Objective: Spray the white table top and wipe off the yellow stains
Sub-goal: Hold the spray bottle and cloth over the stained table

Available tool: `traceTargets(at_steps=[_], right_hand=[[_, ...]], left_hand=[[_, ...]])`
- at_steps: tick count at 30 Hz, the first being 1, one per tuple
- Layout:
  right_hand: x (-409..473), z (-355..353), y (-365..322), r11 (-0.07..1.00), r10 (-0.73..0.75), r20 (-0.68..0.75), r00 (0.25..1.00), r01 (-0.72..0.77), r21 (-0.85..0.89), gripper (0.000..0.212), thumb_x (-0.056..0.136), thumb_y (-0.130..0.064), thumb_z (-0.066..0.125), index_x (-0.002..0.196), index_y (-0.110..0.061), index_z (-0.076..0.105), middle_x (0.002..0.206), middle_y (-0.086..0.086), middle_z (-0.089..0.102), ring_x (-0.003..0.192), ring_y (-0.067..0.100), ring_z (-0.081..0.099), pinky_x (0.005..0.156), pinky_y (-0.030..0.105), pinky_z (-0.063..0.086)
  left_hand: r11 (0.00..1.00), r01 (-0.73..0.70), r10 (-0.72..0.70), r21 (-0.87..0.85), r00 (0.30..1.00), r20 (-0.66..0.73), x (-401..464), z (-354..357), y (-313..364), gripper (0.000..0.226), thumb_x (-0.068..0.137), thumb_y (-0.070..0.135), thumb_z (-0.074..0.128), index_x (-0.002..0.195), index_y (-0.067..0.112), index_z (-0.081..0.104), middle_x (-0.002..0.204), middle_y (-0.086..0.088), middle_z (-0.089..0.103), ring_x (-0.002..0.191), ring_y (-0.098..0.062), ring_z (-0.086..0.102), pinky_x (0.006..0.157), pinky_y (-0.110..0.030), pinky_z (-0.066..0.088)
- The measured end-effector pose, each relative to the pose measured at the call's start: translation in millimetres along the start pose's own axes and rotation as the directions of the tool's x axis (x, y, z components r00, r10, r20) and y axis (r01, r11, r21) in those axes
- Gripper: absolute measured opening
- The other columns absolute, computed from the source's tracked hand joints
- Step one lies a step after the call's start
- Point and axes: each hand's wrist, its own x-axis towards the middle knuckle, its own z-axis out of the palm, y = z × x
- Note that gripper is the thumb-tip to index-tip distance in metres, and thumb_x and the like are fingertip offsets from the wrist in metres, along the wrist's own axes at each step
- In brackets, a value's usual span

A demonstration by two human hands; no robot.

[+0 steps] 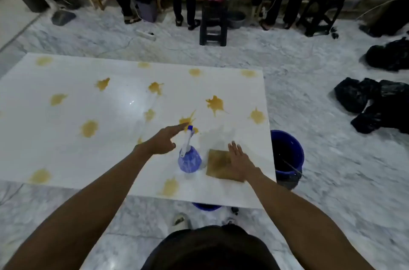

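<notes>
The white table top (66, 154) carries several yellow stains, such as one (215, 103) at the right and one (89, 128) at the left. A blue spray bottle (189, 157) with a white and blue nozzle stands near the front right. My left hand (164, 139) hovers just left of the nozzle with its index finger stretched out, holding nothing. A stained brown cloth (219, 165) lies flat to the right of the bottle. My right hand (240, 158) rests flat on the cloth with straight fingers.
A blue bucket (287, 154) stands on the marble floor by the table's right edge. Another blue tub (207, 206) peeks out under the front edge. Black bags (376, 101) lie at the right. Black stools (213, 24) and standing people are beyond the table.
</notes>
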Motion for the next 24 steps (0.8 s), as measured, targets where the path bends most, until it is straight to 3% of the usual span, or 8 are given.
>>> traceTargets(at_steps=[2, 5, 8, 12, 14, 18, 20, 24], right_hand=[[-4, 10, 5, 0.999, 0.041, 0.090, 0.995, -0.041, 0.000, 0.083, 0.102, -0.032, 0.047, 0.156, -0.001, -0.007, 0.165, 0.017, -0.010, 0.153, 0.035, -0.004, 0.123, 0.046, 0.009], [-9, 21, 7, 0.996, 0.082, -0.005, 0.997, -0.082, 0.023, 0.076, 0.099, -0.034, 0.048, 0.156, -0.004, 0.007, 0.163, 0.017, 0.012, 0.151, 0.033, 0.014, 0.122, 0.043, 0.014], [-2, 13, -3, 0.989, 0.138, -0.131, 0.982, -0.143, -0.030, 0.072, 0.098, -0.044, 0.047, 0.154, -0.008, 0.019, 0.151, 0.014, 0.037, 0.138, 0.034, 0.036, 0.113, 0.047, 0.026], [4, 10, -13, 0.974, 0.157, -0.078, 0.985, -0.167, -0.151, 0.043, 0.097, -0.044, 0.043, 0.124, -0.012, 0.052, 0.121, 0.007, 0.061, 0.115, 0.030, 0.055, 0.098, 0.043, 0.034], [3, 9, -18, 0.988, 0.142, -0.067, 0.988, -0.146, -0.055, 0.037, 0.096, -0.041, 0.045, 0.116, -0.012, 0.057, 0.116, 0.008, 0.063, 0.111, 0.030, 0.058, 0.095, 0.040, 0.039], [-11, -6, -26, 0.927, 0.131, 0.003, 0.991, -0.124, 0.354, 0.038, 0.093, -0.042, 0.058, 0.111, -0.008, 0.061, 0.114, 0.012, 0.064, 0.100, 0.029, 0.060, 0.082, 0.034, 0.045], [-20, -19, -27, 0.772, 0.154, 0.040, 0.987, -0.146, 0.619, 0.043, 0.097, -0.040, 0.056, 0.125, -0.006, 0.057, 0.119, 0.012, 0.064, 0.097, 0.025, 0.059, 0.083, 0.034, 0.047], [-35, -58, -23, 0.047, 0.243, 0.145, 0.959, -0.161, 0.986, 0.043, 0.099, -0.019, 0.057, 0.139, -0.006, 0.049, 0.119, 0.010, 0.065, 0.097, 0.025, 0.064, 0.069, 0.034, 0.056]], left_hand=[[0.999, -0.037, 0.040, -0.040, 0.996, 0.079, -4, 10, -3, 0.091, 0.085, -0.007, 0.068, 0.163, 0.026, 0.034, 0.164, 0.008, 0.041, 0.152, -0.019, 0.040, 0.120, -0.029, 0.034], [0.993, 0.023, -0.007, -0.119, 0.990, 0.141, -10, 31, -6, 0.105, 0.077, 0.007, 0.075, 0.166, 0.033, 0.025, 0.165, 0.010, 0.041, 0.151, -0.015, 0.041, 0.121, -0.041, 0.040], [0.986, 0.028, -0.018, -0.164, 0.998, 0.065, -10, 42, 1, 0.110, 0.079, 0.016, 0.085, 0.166, 0.032, 0.021, 0.153, 0.010, 0.047, 0.142, -0.015, 0.047, 0.112, -0.035, 0.045], [0.975, -0.015, -0.006, -0.220, 0.995, -0.097, -9, 65, 12, 0.113, 0.080, 0.043, 0.089, 0.168, 0.028, 0.020, 0.142, 0.009, 0.056, 0.127, -0.016, 0.057, 0.107, -0.034, 0.047], [0.966, -0.053, 0.001, -0.254, 0.980, -0.200, -8, 79, 12, 0.107, 0.082, 0.042, 0.088, 0.167, 0.022, 0.025, 0.149, 0.005, 0.058, 0.129, -0.023, 0.061, 0.108, -0.036, 0.049], [0.951, -0.109, -0.036, -0.290, 0.890, -0.454, 3, 99, 18, 0.069, 0.095, 0.025, 0.077, 0.155, 0.006, 0.049, 0.150, -0.008, 0.062, 0.124, -0.029, 0.067, 0.097, -0.013, 0.049], [0.938, -0.145, -0.041, -0.315, 0.855, -0.516, 9, 101, 23, 0.049, 0.098, 0.016, 0.064, 0.144, 0.002, 0.058, 0.130, -0.012, 0.072, 0.102, -0.031, 0.071, 0.085, -0.019, 0.052], [0.884, -0.204, -0.037, -0.421, 0.867, -0.497, 21, 89, 28, 0.048, 0.085, 0.002, 0.052, 0.132, 0.003, 0.064, 0.123, -0.008, 0.072, 0.109, -0.006, 0.068, 0.088, -0.034, 0.056]])
